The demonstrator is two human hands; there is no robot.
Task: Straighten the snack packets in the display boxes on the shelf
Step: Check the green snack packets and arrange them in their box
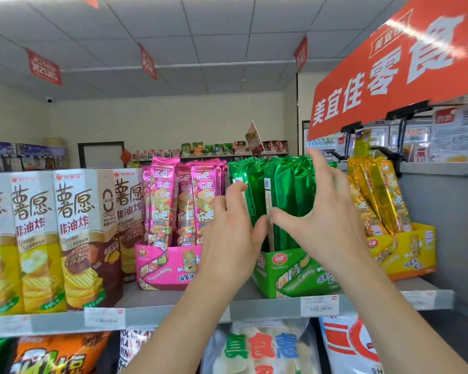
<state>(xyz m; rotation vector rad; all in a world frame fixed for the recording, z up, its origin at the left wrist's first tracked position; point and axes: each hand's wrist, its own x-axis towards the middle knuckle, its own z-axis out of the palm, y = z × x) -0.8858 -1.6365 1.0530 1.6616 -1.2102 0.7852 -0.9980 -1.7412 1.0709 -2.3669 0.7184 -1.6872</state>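
Reading along the grey shelf [254,306] from the left: tall chip cartons [73,238] packed side by side, upright. Next to them, the pink display box [168,265], holding pink packets [162,201] on end, long axis near vertical, tops up, printed fronts outward, some leaning a little. Then the left hand [233,236], raised in front of the gap between pink and green stock, fingers straight and together, flat against the left side of the green packets [284,195], thumb stretched across their front; gripping nothing. Green packets standing on end in the green display box [289,271], long axis vertical, tops up, plain seamed backs turned outward, bunched tight. On their right side, the right hand [330,220], spread wide, fingers pointing up along the bunch, thumb reaching left across the front to almost meet the other thumb at a packet seam; open too, pressing rather than pinching. Further right, the yellow display box [405,252], set just beside the green one, with yellow packets [376,195] tilted, tops leaning left, bottoms to the right. Above that end, an orange sign [389,71] with white characters, hung on black brackets.
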